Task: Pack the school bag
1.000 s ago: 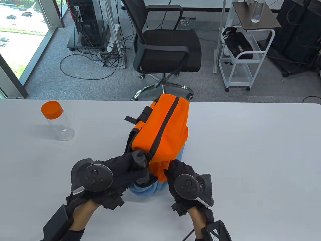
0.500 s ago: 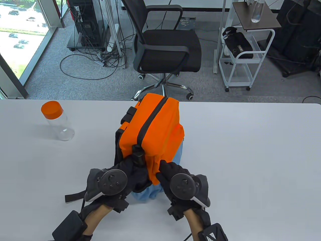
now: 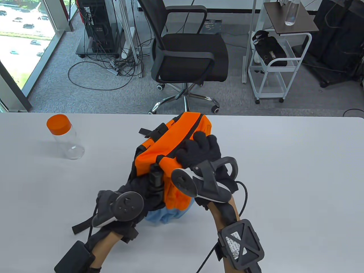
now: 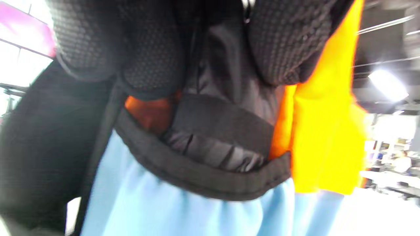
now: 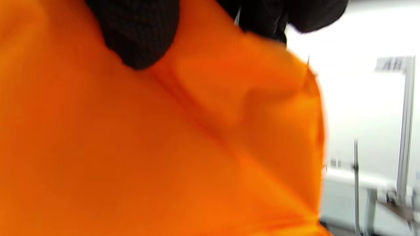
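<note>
The orange school bag [image 3: 155, 155], with black straps and a light blue base [image 3: 166, 217], stands in the middle of the table. My left hand [image 3: 148, 189] grips its near black side. In the left wrist view my fingers [image 4: 147, 55] hold the black mesh above the blue fabric [image 4: 157, 203]. My right hand [image 3: 199, 149] lies over the top of the bag beside the zip. In the right wrist view its fingers [image 5: 141, 39] dig into a fold of the orange fabric [image 5: 164, 147]. A clear bottle with an orange lid [image 3: 64, 137] stands at the left.
The white table [image 3: 284, 176] runs the full width. A loose black strap [image 3: 82, 226] trails by my left wrist. Beyond the far edge stand an office chair [image 3: 187, 54] and a white trolley [image 3: 273, 65].
My right hand has moved from the bag's near lower corner up onto its top. The bag's top has been pressed in and has tilted. My left hand has kept its hold.
</note>
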A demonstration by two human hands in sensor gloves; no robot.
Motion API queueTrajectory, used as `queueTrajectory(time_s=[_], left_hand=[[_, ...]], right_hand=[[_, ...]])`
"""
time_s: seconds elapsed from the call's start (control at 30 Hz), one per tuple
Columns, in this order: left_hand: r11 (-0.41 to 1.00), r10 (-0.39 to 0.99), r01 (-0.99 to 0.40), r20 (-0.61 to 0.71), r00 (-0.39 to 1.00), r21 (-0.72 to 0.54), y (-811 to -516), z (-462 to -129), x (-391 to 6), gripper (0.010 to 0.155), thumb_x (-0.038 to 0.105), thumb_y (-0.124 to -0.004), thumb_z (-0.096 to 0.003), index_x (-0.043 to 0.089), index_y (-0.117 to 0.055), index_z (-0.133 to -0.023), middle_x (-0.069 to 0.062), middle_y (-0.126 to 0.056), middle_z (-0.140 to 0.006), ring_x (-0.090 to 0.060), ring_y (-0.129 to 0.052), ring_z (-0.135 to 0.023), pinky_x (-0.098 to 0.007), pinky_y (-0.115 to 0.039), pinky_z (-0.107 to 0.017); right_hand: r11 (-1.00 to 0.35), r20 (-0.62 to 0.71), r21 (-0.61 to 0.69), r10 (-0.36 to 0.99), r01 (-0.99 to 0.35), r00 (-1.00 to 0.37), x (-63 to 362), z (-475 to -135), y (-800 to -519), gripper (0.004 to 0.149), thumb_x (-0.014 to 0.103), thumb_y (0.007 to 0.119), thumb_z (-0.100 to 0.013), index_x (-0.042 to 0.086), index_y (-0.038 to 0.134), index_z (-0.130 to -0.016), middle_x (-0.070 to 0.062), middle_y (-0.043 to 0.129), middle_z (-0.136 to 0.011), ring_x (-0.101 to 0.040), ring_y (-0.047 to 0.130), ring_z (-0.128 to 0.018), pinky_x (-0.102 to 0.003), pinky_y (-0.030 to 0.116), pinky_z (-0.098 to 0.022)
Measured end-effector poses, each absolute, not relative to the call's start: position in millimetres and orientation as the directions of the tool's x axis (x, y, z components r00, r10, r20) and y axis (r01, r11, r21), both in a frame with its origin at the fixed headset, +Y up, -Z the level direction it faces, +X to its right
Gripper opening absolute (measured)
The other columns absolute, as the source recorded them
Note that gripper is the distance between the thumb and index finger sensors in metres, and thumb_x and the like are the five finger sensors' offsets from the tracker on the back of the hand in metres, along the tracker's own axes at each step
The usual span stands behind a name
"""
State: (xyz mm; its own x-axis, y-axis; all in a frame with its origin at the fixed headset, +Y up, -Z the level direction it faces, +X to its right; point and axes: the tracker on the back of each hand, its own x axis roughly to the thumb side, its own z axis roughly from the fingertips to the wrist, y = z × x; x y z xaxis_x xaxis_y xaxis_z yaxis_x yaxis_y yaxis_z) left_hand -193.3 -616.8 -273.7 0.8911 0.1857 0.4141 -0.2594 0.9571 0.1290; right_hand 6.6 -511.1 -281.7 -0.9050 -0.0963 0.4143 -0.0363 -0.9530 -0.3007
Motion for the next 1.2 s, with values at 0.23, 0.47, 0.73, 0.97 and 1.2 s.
queueTrajectory(time_s=[0.23,0.47,0.73,0.97,1.2], left_hand=[[0.962,0.139,-0.177,0.183,0.973,0.208,-615.3,-284.6,-226.4,0.085,0.048,-0.067,-0.0558,-0.005,-0.041,-0.117,-0.039,-0.056,-0.111,-0.056,-0.081,-0.087,-0.061,-0.077,-0.060],[0.932,0.262,-0.346,0.451,0.853,0.112,-611.2,-244.0,-208.2,0.057,0.051,-0.065,-0.0564,0.015,-0.090,-0.093,-0.021,-0.093,-0.094,-0.038,-0.102,-0.072,-0.049,-0.090,-0.051],[0.763,0.646,-0.507,0.459,0.610,-0.400,-642.4,-255.4,-130.0,0.105,0.062,-0.064,-0.0527,-0.010,-0.021,-0.116,-0.049,-0.037,-0.111,-0.068,-0.065,-0.094,-0.071,-0.067,-0.064],[0.651,0.754,-0.602,0.487,0.441,-0.463,-660.1,-261.0,-125.0,0.122,0.064,-0.067,-0.0470,-0.026,-0.002,-0.098,-0.062,-0.009,-0.096,-0.082,-0.038,-0.089,-0.081,-0.047,-0.065],[0.807,0.508,-0.586,0.598,0.620,-0.079,-639.9,-268.1,-161.1,0.072,0.044,-0.073,-0.0520,-0.008,-0.067,-0.101,-0.036,-0.087,-0.094,-0.045,-0.102,-0.074,-0.053,-0.092,-0.052]], right_hand=[[-0.954,0.270,-0.192,0.173,-0.229,-0.947,-43.8,-299.7,-491.2,0.041,0.047,0.078,-0.040,0.016,0.088,-0.066,-0.013,0.108,-0.051,-0.022,0.111,-0.034,-0.042,0.093,-0.036],[-0.554,0.391,-0.082,0.747,-0.828,-0.538,66.8,-270.2,-481.1,0.043,0.037,0.075,-0.047,0.011,0.085,-0.081,-0.022,0.100,-0.073,-0.037,0.104,-0.054,-0.057,0.081,-0.050],[-0.580,0.162,0.184,0.814,-0.793,-0.558,142.0,-306.0,-637.9,0.081,0.047,0.070,-0.050,0.009,0.031,-0.111,-0.025,0.044,-0.115,-0.056,0.048,-0.100,-0.079,0.044,-0.064],[-0.560,0.272,0.276,0.825,-0.781,-0.495,82.5,-278.0,-658.5,0.090,0.050,0.066,-0.050,-0.004,0.021,-0.106,-0.043,0.055,-0.103,-0.058,0.074,-0.083,-0.066,0.068,-0.058],[-0.557,0.178,0.046,0.822,-0.829,-0.542,63.4,-273.5,-663.4,0.082,0.043,0.077,-0.047,-0.007,0.044,-0.103,-0.033,0.074,-0.086,-0.045,0.093,-0.058,-0.059,0.079,-0.043]])
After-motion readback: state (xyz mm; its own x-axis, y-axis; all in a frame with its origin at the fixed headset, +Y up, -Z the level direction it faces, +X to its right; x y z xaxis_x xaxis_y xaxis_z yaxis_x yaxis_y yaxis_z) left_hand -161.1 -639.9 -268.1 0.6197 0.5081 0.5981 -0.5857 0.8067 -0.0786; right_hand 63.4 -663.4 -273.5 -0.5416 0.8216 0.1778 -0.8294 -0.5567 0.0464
